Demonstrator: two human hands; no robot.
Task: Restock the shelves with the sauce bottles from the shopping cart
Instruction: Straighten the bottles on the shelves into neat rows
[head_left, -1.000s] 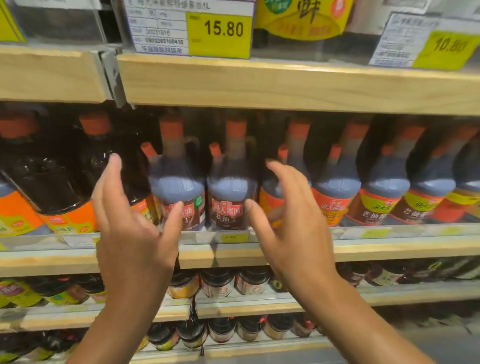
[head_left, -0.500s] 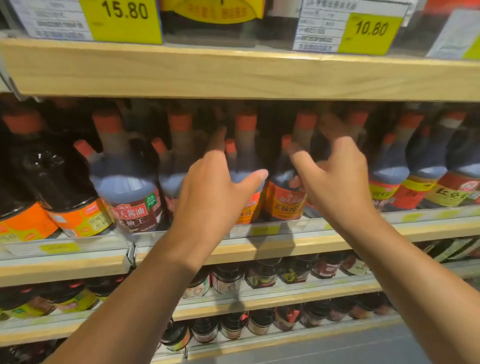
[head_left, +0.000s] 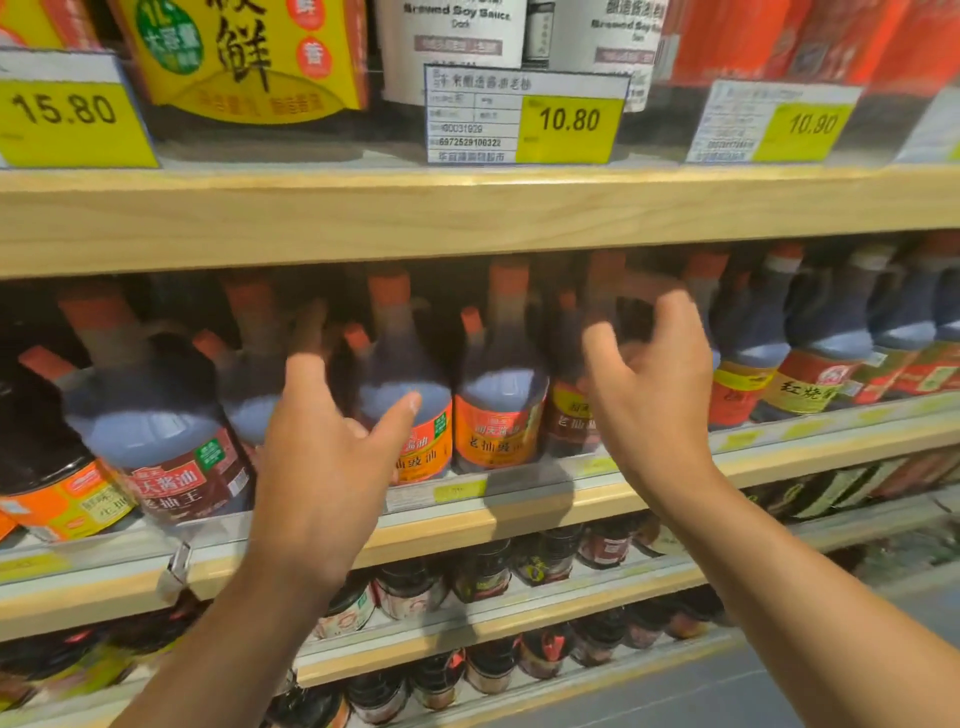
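Note:
A row of dark soy sauce jugs with orange caps fills the middle shelf (head_left: 519, 514). My left hand (head_left: 322, 462) is raised in front of an orange-labelled jug (head_left: 415, 415), fingers spread and holding nothing. My right hand (head_left: 649, 395) hovers before a dark-red-labelled jug (head_left: 569, 410), its fingers loosely curled around nothing. Between the hands stands another orange-labelled jug (head_left: 501, 410). A jug with a dark red label (head_left: 166, 447) sits to the left. The shopping cart is out of view.
The wooden shelf above (head_left: 467, 208) hangs low over the jug caps and carries price tags (head_left: 524, 119) and more bottles. Lower shelves hold small dark jars (head_left: 483, 571). Smaller bottles (head_left: 810, 364) crowd the right end of the middle shelf.
The view has shifted right and closer to the shelf. Both hands stay raised before the jugs; the right hand's fingers have curled a little more.

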